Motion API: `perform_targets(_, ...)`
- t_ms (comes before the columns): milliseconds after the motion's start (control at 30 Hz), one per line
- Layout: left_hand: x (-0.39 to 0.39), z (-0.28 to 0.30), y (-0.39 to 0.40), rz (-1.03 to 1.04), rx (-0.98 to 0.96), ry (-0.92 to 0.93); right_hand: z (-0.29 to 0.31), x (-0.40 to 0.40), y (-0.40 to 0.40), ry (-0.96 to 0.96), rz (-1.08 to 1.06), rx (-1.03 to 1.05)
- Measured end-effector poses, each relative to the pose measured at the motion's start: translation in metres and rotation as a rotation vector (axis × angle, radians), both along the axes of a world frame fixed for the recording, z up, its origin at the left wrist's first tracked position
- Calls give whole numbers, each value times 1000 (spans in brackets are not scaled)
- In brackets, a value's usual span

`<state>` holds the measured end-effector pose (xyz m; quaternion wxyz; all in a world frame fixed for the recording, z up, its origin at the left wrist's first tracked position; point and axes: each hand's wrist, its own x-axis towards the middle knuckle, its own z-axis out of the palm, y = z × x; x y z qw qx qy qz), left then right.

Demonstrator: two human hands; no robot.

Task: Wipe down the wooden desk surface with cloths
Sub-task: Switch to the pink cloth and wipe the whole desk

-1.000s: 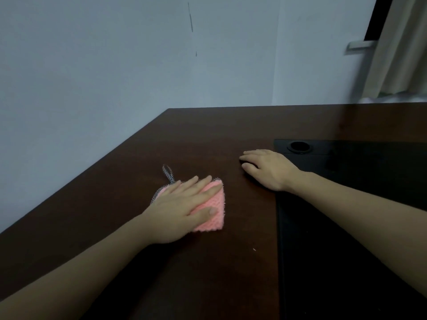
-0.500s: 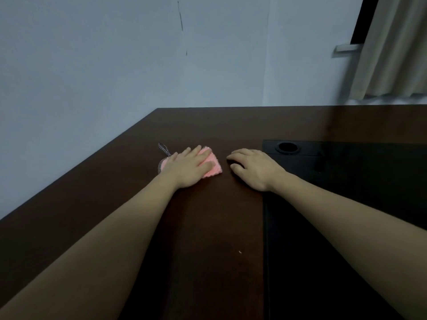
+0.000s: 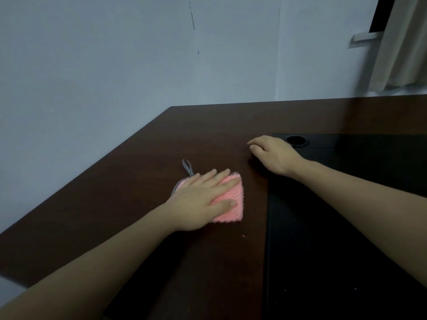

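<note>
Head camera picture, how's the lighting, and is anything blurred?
Head view: dim, bluish light. The left hand pressing the pink cloth is slightly motion-blurred; the right hand looks sharper. The dark mat merges into shadow on the desk, without glare.

Cloth: a small pink knitted pad (image 3: 231,199) with a dark mesh edging along its far side and a black-and-white checked loop (image 3: 187,166) sticking out toward the wall.
Cloth pose: lying flat, turned corner-on like a diamond, partly covered by a flat hand.
Cloth place: left of the black mat, toward the middle of the wood.
Surface: dark brown wooden top (image 3: 111,204), matte, its far corner against the pale wall.
</note>
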<state>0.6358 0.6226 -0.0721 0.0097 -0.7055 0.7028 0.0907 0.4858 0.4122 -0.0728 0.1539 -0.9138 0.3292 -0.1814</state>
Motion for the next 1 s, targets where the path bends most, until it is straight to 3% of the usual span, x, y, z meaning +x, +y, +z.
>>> perform_targets(333,-41,-2,-97,99,-40,-2,8,-69,-16,96,-174,-26)
perform_targets(500,-25,3,-78,102,-106,109,10,-60,1,143,-103,-31)
perform_targets(800,40,10,-31,389,-174,245,20,27,67,387,174,-36)
perform_targets(1000,37,14,-34,390,-182,282,1,23,77,517,123,-16)
